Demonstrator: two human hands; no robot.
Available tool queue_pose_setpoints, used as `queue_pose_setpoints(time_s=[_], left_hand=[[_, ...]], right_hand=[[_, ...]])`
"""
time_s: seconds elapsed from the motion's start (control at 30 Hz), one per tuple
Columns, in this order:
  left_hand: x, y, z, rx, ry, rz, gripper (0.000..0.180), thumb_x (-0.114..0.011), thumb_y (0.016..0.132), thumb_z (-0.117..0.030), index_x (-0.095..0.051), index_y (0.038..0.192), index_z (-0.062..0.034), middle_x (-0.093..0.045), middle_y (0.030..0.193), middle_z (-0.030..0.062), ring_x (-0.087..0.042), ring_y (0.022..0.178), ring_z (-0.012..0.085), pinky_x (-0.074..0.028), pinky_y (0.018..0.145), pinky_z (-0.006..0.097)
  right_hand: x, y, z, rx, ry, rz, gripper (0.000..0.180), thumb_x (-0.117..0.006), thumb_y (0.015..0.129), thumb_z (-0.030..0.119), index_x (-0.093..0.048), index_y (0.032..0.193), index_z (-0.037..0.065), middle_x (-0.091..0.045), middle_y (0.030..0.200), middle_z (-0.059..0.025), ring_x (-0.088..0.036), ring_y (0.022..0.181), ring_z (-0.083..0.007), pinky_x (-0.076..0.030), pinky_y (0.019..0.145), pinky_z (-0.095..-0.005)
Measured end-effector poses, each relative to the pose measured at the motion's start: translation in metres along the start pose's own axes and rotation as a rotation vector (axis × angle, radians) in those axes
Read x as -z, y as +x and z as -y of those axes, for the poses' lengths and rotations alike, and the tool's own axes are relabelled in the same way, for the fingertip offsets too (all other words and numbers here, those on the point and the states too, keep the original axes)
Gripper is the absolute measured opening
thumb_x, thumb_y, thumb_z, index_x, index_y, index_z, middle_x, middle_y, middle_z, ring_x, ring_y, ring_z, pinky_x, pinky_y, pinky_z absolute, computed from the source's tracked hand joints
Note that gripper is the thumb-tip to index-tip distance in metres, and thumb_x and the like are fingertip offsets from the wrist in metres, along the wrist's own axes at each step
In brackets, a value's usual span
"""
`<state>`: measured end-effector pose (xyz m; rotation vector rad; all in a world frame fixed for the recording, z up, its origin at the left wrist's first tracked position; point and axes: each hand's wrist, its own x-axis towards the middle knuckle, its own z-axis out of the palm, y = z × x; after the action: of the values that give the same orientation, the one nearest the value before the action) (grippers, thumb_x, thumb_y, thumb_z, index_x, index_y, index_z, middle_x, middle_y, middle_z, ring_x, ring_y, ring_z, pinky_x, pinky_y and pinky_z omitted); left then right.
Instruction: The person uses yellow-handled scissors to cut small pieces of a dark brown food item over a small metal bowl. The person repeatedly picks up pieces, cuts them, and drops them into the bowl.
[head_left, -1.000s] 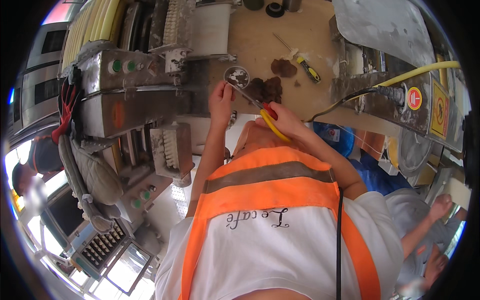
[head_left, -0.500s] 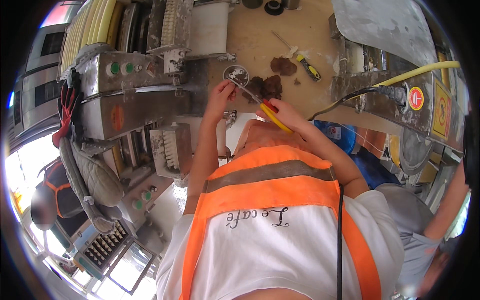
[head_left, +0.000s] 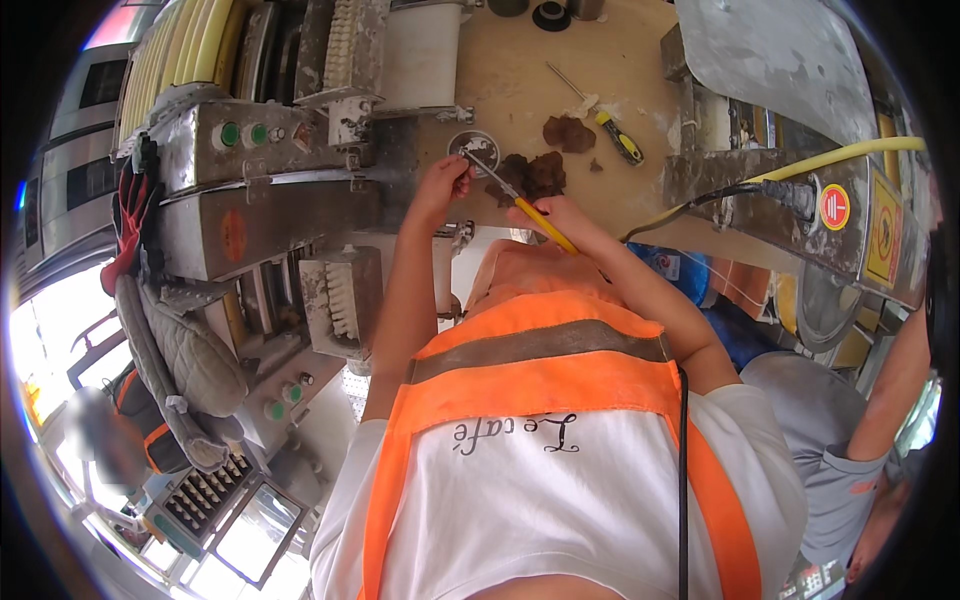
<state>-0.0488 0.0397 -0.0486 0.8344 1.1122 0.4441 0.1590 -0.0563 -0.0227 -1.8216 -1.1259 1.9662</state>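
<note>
My right hand (head_left: 562,220) is closed round the yellow handle of long-nosed pliers (head_left: 548,230). Their thin metal jaws slant up and left toward my left hand (head_left: 438,188). The left fingers are pinched together beside the tip; whatever they hold is too small to make out. Under the pliers' tip lies a small round metal dish (head_left: 492,140) with white and dark bits in it. Crumpled dark brown rags or lumps (head_left: 545,174) sit just right of the jaws, with a flatter brown piece (head_left: 567,133) beyond them.
A yellow-and-black screwdriver (head_left: 624,140) and a thin-shafted tool (head_left: 570,84) lie on the tan worktop (head_left: 520,75). Metal roller machines (head_left: 270,230) flank the left. On the right stands another machine (head_left: 740,205) with a yellow cable (head_left: 830,155). A co-worker (head_left: 810,400) is at right.
The pliers' handles have come together, and the red one that showed before is now hidden. My left hand stays near the tip. The co-worker at right has shifted slightly.
</note>
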Motion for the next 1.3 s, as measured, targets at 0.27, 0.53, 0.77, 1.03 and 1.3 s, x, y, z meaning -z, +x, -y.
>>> queue_pose_setpoints(time_s=[0.27,0.53,0.77,1.03,1.3], left_hand=[[-0.006,0.000,0.001,-0.061,0.134,-0.137,0.020,-0.044,0.092,-0.019,-0.054,0.079,-0.0071,-0.049,0.067,-0.0023,-0.046,0.060,0.0069,-0.038,0.056,0.021],[-0.013,0.003,0.006,-0.145,0.238,-0.220,0.021,-0.043,0.091,-0.016,-0.053,0.078,-0.0039,-0.050,0.062,0.0001,-0.045,0.054,0.0083,-0.037,0.050,0.024],[-0.019,-0.004,-0.007,-0.111,0.347,-0.195,0.021,-0.043,0.091,-0.015,-0.054,0.078,-0.0032,-0.050,0.063,0.0008,-0.044,0.055,0.0089,-0.037,0.051,0.024],[-0.010,-0.003,-0.012,-0.020,0.178,-0.087,0.019,-0.045,0.090,-0.018,-0.057,0.082,-0.0047,-0.054,0.070,0.0003,-0.050,0.060,0.0089,-0.041,0.056,0.023],[-0.010,-0.004,-0.014,0.003,0.257,-0.069,0.021,-0.044,0.089,-0.017,-0.058,0.083,-0.0034,-0.055,0.070,0.0001,-0.050,0.061,0.0085,-0.042,0.057,0.023]], right_hand=[[-0.008,0.003,-0.020,0.208,-0.204,-0.165,0.053,-0.067,0.074,0.048,-0.056,0.085,-0.002,-0.062,0.080,-0.0180,-0.060,0.074,-0.0262,-0.045,0.064,-0.0350],[-0.010,-0.003,-0.013,0.248,-0.355,-0.279,0.070,-0.060,0.068,0.066,-0.054,0.079,-0.003,-0.059,0.076,-0.0198,-0.059,0.074,-0.0349,-0.046,0.063,-0.0391],[-0.009,-0.002,-0.012,0.250,-0.342,-0.290,0.069,-0.061,0.068,0.065,-0.055,0.076,-0.003,-0.060,0.074,-0.0196,-0.059,0.071,-0.0353,-0.046,0.062,-0.0398],[-0.005,-0.001,-0.013,0.215,-0.238,-0.276,0.067,-0.062,0.067,0.065,-0.056,0.072,-0.002,-0.060,0.071,-0.0197,-0.059,0.068,-0.0346,-0.046,0.061,-0.0385],[-0.006,-0.001,-0.015,0.206,-0.268,-0.244,0.069,-0.061,0.067,0.066,-0.055,0.070,-0.002,-0.060,0.073,-0.0205,-0.060,0.070,-0.0352,-0.046,0.062,-0.0393]])
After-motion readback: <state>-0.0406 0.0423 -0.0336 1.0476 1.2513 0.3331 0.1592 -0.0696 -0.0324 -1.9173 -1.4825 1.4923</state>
